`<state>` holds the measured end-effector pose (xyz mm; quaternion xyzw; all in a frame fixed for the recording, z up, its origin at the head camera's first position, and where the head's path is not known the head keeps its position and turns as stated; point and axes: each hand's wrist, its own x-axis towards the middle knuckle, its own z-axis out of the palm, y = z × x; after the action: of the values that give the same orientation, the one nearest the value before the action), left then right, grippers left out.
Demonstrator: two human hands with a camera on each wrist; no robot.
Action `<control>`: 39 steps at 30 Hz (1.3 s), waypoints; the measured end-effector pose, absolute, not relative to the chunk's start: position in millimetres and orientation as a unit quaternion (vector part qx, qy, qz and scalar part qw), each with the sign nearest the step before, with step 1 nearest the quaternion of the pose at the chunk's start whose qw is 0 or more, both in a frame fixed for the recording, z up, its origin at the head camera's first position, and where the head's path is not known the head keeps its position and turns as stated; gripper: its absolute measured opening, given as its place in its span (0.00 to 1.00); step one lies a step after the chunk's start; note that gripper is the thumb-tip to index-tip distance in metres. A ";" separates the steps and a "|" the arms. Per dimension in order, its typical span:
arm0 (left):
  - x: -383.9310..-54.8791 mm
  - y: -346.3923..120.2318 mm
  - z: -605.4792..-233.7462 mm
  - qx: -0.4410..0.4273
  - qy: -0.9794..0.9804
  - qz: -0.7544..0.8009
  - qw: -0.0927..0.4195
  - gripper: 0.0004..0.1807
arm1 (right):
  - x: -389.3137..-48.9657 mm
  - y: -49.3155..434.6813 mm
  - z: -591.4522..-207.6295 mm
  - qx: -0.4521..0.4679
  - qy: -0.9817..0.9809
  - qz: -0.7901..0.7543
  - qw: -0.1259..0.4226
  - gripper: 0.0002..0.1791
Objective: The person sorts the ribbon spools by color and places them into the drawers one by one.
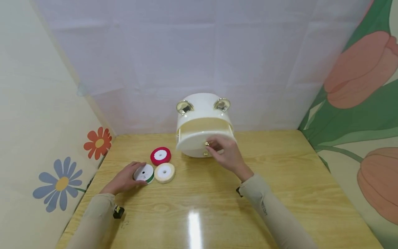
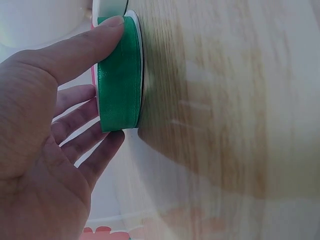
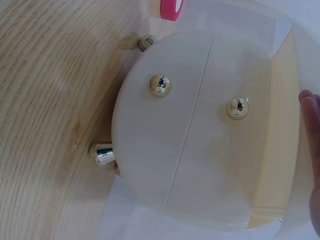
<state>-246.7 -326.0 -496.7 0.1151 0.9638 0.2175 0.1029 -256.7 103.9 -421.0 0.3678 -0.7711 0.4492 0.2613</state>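
My left hand (image 1: 125,178) grips a spool of green ribbon (image 2: 119,75) at the left of the table, thumb on one side of its rim and fingers on the other. Touching it are a spool of cream ribbon (image 1: 164,173) and, just behind, a spool of red ribbon (image 1: 160,156). A white rounded drawer box (image 1: 202,100) stands at the back, its upper drawer (image 1: 192,141) partly pulled out. My right hand (image 1: 228,154) hovers at the drawer front with bent fingers near the upper gold knob (image 3: 237,108). In the right wrist view that knob is free of the fingers.
Two shiny gold rounds (image 1: 221,104) sit on top of the box, and a lower gold knob (image 3: 160,86) and gold feet (image 3: 102,153) show on its front and base. A white cloth (image 1: 155,69) hangs behind the wooden table (image 1: 174,214); flower-patterned panels (image 1: 351,145) flank it.
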 end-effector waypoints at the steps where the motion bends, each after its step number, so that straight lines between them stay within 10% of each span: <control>1: -246.9 -326.0 -496.8 0.115 0.964 0.217 0.102 0.49 | -256.6 104.0 -421.1 0.368 -0.771 0.450 0.261 0.14; 39: -249.4 -324.3 -468.0 0.120 0.966 0.227 0.043 0.49 | -256.7 104.3 -419.9 0.362 -0.777 0.444 0.262 0.14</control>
<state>-249.4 -324.3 -468.0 0.1203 0.9655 0.2269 0.0426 -256.7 104.3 -419.9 0.3616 -0.7769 0.4436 0.2625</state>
